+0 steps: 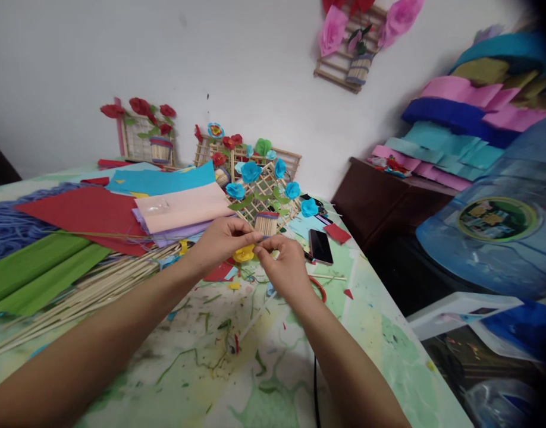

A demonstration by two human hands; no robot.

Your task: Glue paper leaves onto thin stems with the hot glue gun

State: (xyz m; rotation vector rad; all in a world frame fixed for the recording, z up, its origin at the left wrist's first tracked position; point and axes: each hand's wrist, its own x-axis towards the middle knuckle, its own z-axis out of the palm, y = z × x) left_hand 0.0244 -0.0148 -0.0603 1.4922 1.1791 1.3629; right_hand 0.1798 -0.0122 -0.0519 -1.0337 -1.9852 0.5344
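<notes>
My left hand and my right hand meet above the table, fingers pinched together at the edge of a yellow paper flower. The flower hangs just below the fingertips, its petals partly covered by them. Straight behind the hands stands a small basket of sticks with red and blue bands, fixed to a stick lattice. Blue paper flowers and green leaves rise around that basket. Beneath my right wrist, red scissor handles show in part.
Bundled thin sticks, a green paper roll, red paper and blue yarn cover the left side. A phone lies at right. Scraps litter the patterned tablecloth. A large blue water bottle stands beyond the table's right edge.
</notes>
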